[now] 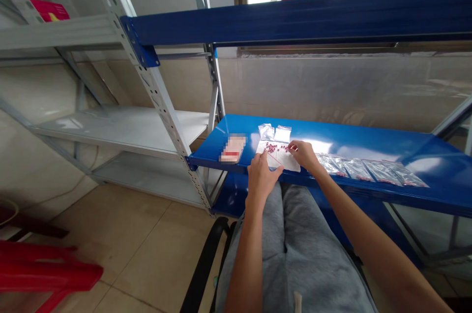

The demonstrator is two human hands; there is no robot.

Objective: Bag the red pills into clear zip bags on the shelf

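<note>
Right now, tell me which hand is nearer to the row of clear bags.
Right: the right hand is at the white sheet, just left of the row of clear bags; the left hand is farther left, by the sheet's near edge.

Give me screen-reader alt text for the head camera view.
A person's left hand and right hand are at a white sheet scattered with small red pieces on a blue shelf. Two small bags lie at its far edge, and a row of clear bags lies to the right.

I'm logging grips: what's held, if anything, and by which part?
Cannot tell: the left hand is at the sheet, the right hand by the beads; any grip is too small to see.
</note>
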